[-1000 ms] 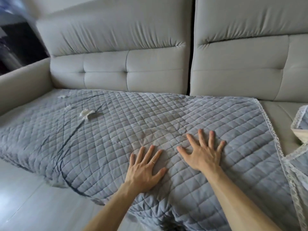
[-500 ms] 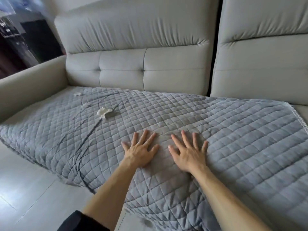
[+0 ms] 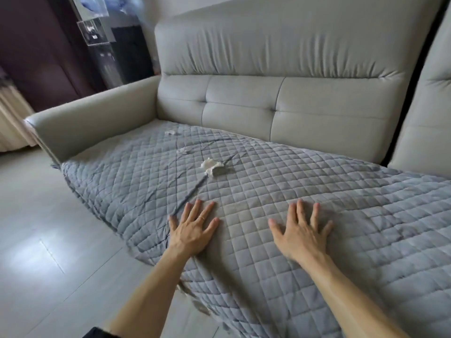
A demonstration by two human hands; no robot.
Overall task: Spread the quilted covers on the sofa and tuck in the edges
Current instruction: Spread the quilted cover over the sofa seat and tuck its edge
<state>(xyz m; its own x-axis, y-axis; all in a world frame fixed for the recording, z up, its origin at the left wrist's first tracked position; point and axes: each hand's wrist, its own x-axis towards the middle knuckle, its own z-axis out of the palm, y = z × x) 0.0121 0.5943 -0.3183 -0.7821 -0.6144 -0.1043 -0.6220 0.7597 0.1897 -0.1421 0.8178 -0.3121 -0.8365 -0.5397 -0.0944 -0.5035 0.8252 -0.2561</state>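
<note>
While the grey quilted cover [image 3: 280, 191] lies spread over the seat of the beige sofa [image 3: 317, 113], both hands rest flat on it, fingers straight and splayed: the left hand [image 3: 192, 230] at 7 o'clock from the frame's centre, the right hand [image 3: 301, 234] at 5 o'clock. A crumpled white scrap [image 3: 211, 165] lies on the cover at 12 o'clock from the left hand.

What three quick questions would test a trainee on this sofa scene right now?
1. True or false: the left hand and right hand both lie flat, fingers spread, on the quilted cover.
2. The white scrap lies: A) in the right hand; B) on the cover, beyond the left hand; C) under the left hand.
3. Which hand wears a ring?
Key: 1 true; 2 B; 3 left.
</note>
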